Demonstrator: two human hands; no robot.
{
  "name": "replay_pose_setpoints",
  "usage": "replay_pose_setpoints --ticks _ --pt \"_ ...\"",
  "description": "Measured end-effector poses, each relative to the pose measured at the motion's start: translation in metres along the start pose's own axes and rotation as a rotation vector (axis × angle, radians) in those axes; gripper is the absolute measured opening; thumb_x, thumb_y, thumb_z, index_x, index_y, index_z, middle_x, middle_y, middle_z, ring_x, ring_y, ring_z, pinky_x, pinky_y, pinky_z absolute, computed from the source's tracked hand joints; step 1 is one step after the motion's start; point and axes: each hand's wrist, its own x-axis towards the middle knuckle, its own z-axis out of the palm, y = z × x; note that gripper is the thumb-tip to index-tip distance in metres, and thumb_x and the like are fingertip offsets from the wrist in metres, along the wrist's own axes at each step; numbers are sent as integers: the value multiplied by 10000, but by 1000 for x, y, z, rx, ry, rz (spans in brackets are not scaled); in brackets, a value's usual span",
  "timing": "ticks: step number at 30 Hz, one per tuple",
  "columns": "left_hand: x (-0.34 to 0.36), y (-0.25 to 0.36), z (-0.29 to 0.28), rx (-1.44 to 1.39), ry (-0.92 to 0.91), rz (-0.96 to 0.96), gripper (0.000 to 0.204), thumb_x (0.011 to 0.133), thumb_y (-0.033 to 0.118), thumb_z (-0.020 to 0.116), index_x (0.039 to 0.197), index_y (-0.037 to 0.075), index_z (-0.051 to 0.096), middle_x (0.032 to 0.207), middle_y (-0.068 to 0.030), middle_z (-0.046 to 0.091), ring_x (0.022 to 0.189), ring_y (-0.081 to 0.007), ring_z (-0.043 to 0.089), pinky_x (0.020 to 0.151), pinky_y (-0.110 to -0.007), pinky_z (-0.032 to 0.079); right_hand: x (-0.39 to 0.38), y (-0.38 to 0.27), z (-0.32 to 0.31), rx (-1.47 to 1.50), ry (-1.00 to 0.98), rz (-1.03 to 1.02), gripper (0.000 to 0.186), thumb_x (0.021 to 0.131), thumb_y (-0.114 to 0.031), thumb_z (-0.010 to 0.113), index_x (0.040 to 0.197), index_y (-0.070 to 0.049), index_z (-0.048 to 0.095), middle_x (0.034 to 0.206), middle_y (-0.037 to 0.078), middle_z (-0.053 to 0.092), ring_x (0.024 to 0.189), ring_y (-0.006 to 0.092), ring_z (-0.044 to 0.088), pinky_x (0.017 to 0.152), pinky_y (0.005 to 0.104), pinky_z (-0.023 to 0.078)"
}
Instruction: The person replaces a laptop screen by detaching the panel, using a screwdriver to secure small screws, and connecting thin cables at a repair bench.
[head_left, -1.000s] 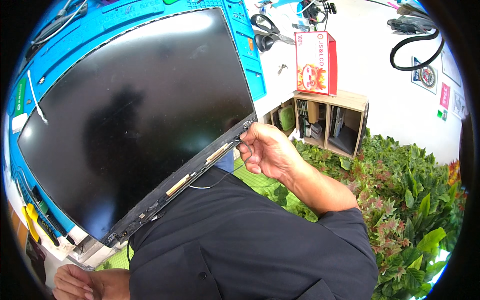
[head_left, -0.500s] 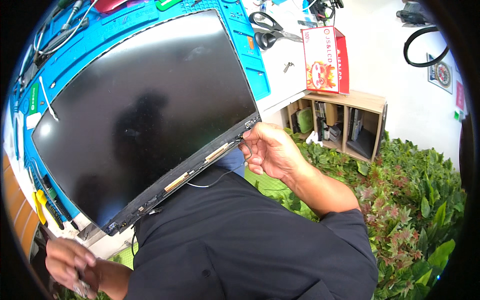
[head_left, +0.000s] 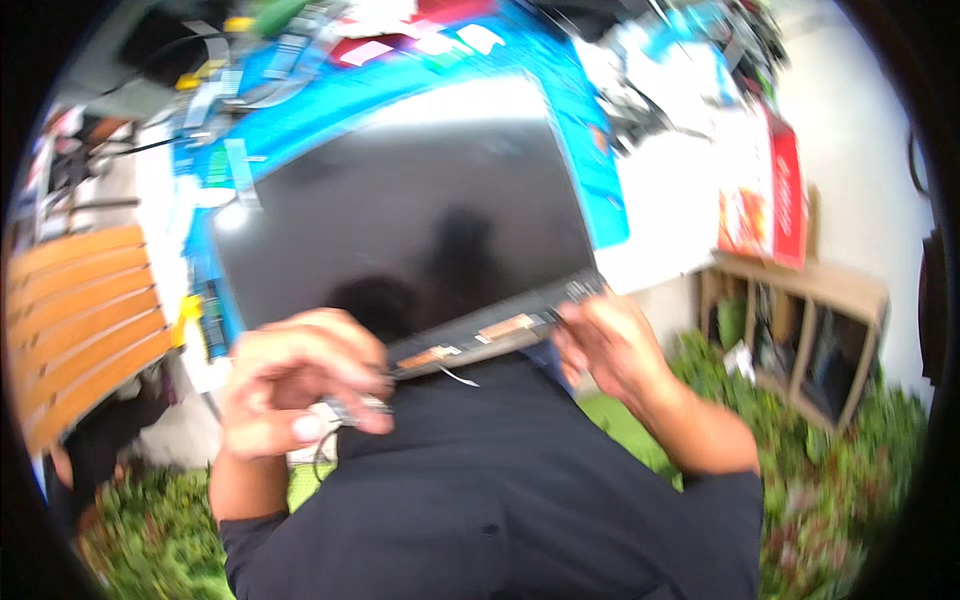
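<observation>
A dark laptop screen (head_left: 400,220) lies face up on a blue repair mat (head_left: 608,205), its lower edge reaching out over my lap. Along that edge run black trim and copper-coloured strips (head_left: 505,328). My right hand (head_left: 622,345) is closed on the screen's lower right corner, though blur hides the exact grip. At the lower left corner my left hand (head_left: 300,375) pinches a small silvery metal piece (head_left: 358,411) between thumb and fingers; its exact kind is too blurred to tell. A thin dark cable (head_left: 322,455) hangs below this hand.
Scissors (head_left: 650,110) and a red-and-white box (head_left: 775,205) are on the white table beyond the mat. A wooden shelf unit (head_left: 830,280) stands at the right, with leafy plants (head_left: 820,480) below it. Yellow-handled pliers (head_left: 186,320) lie left of the screen, near an orange slatted seat (head_left: 85,320).
My left hand has risen from the lower left to the screen's lower left corner, carrying the metal piece. My right hand stays at the right corner. The whole view has shifted and blurred.
</observation>
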Motion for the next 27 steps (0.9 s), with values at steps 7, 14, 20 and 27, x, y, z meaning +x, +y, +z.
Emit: replay_pose_setpoints --ticks 7,14,20,27 --pt "-11 47 -5 475 334 251 102 956 -72 704 1056 -72 683 1088 -181 690 876 -201 737 768 -315 622 -4 5 2 29 48 -51 200 985 -152 617 923 36 645 746 148 658 507 201 576 499 404 577" --pt "7 102 -102 1321 768 97 236 946 74 789 1162 -14 757 991 -57 775 847 -86 681 818 -269 562 6 10 8 7 74 -115 202 968 -133 580 868 29 646 717 129 645 443 193 536 519 391 578" --pt "32 98 -155 1349 825 65 268 871 98 850 1124 25 799 936 -79 793 765 -129 701 737 -287 564 12 23 -4 -7 52 -208 237 972 -170 572 868 29 649 720 120 650 425 192 520 531 409 586" --pt "59 89 -164 1370 750 87 355 816 174 923 1119 41 793 888 -87 778 734 -142 708 691 -299 556 11 28 -5 27 51 -245 244 1017 -172 557 873 9 634 696 119 629 418 190 511 530 407 574"
